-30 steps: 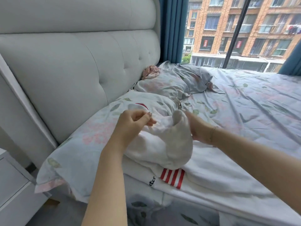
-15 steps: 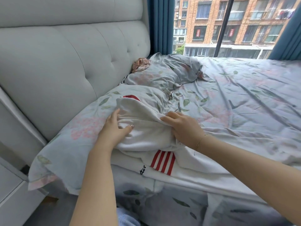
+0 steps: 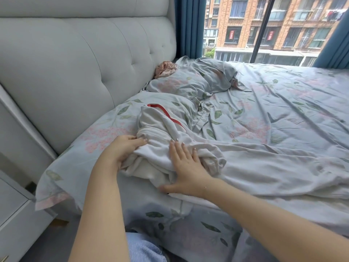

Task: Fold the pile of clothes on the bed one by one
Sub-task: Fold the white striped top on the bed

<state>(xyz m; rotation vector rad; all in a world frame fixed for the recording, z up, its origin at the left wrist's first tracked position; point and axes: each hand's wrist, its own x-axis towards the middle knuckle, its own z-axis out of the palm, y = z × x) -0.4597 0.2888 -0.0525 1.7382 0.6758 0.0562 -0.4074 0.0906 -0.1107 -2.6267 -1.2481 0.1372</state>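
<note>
Bright, even daylight, entering from the big window (image 3: 264,29) at top right. No hard shadows: only soft shading in the creases of the floral bedsheet (image 3: 283,114) and under the bunched white garment (image 3: 162,148). The padded headboard (image 3: 75,72) is evenly lit, slightly cooler grey. Outside view is well exposed, not blown out (brick facade readable). No glare. Wide-angle distortion is clear: headboard lines and the window frame bow and lean toward the edges, forearms stretch at the bottom. Overall slightly soft, compression smear on fabric texture; lower corners are dimmer. No obvious motion blur on the left hand (image 3: 122,150) or right hand (image 3: 187,167).
</note>
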